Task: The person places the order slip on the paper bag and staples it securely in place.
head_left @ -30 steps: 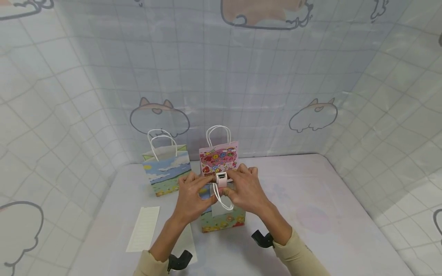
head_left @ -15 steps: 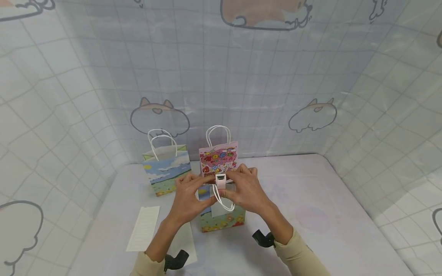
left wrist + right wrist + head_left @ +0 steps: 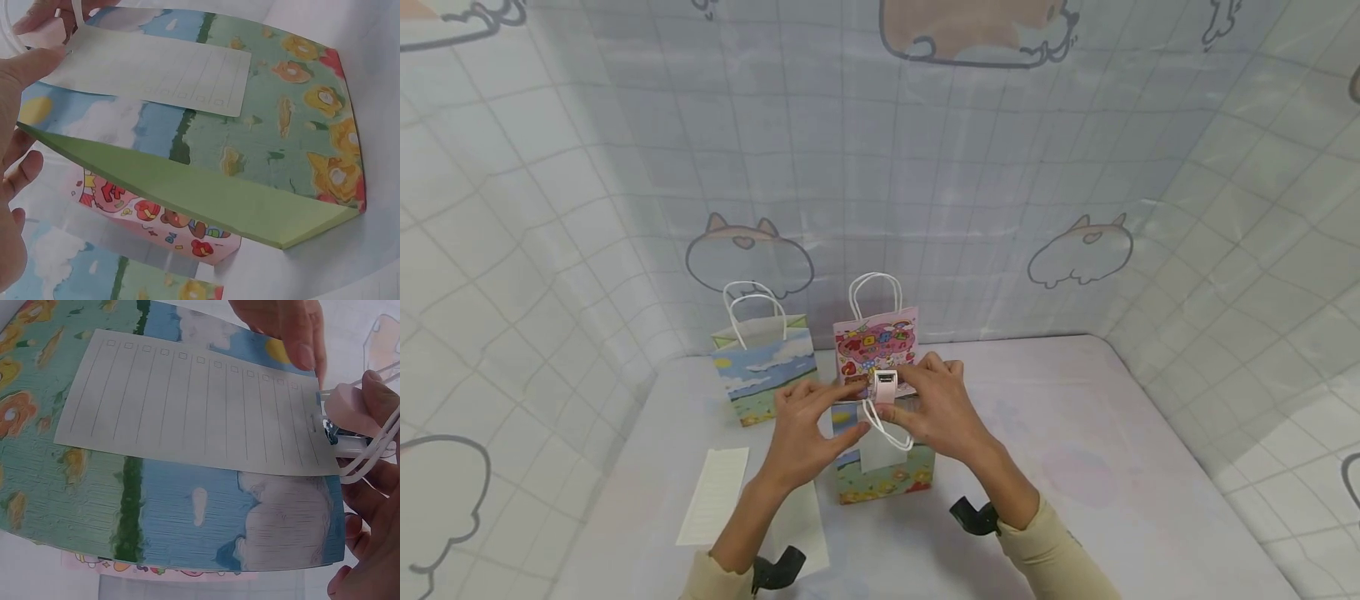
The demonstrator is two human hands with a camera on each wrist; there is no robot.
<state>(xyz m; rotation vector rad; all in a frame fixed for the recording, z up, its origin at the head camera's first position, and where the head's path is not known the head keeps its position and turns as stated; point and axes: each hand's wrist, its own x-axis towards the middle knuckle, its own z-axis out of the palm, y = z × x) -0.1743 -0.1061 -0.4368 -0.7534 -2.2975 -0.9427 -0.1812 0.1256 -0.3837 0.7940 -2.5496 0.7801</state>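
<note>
A paper bag with sky-and-flower print (image 3: 883, 485) stands in the middle of the table. A lined paper slip (image 3: 187, 406) lies against its front, reaching its top edge. My right hand (image 3: 946, 410) grips a small pink-and-white stapler (image 3: 885, 387) between thumb and fingers at that edge, next to the white cord handle (image 3: 382, 447). A small staple-like mark shows near the slip's top. My left hand (image 3: 801, 437) holds the bag's top left corner, thumb (image 3: 37, 65) in front over the slip and index finger behind. Its other fingers curl behind the bag.
A matching sky-print bag (image 3: 763, 375) stands at the back left. Beside it is a pink cartoon bag (image 3: 876, 337), behind the middle one. Two strips of paper, one a lined sheet (image 3: 713, 496), lie at the front left. Curtained walls (image 3: 940, 183) enclose the table.
The left hand has slid slightly left, and its thumb and index finger sit a little farther from the stapler. The stapler dipped, then rose slightly with the right hand. The bags have barely moved.
</note>
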